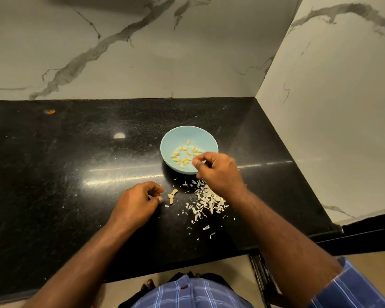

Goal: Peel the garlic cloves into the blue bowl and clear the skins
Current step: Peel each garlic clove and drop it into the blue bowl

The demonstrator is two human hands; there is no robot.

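Hovering over the blue bowl (189, 150), the right hand's (218, 172) grip seemingly pinches nothing visible.

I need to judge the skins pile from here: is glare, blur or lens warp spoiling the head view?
Head view: bright glare streaks cross the black counter left of the blue bowl, clear of the skins pile; the wide lens bends the counter edges; bowl and skins look sharp; the right hand covers the bowl's near rim.

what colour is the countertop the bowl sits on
Black, polished and finely speckled. The countertop shows best in the head view, under the blue bowl.
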